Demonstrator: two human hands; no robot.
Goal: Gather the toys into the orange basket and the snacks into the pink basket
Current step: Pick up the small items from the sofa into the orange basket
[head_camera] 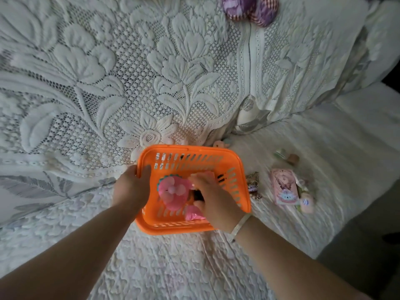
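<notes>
An orange basket [216, 153] sits on the white bedspread in the middle of the view. My left hand [132, 187] grips its left rim, thumb inside the wall. My right hand [213, 200] reaches down into the basket, fingers curled round a small dark object [198, 194] that is mostly hidden. A pink flower-shaped toy [173, 192] and another pink item [192, 213] lie inside. No pink basket is in view.
Right of the basket lie a keychain charm [253, 187], a pink card packet [284, 187], a small pastel plush [306, 202] and small bottles [287, 156]. A pink toy [220, 144] peeks out behind the basket. Purple slippers [249, 8] rest at the top.
</notes>
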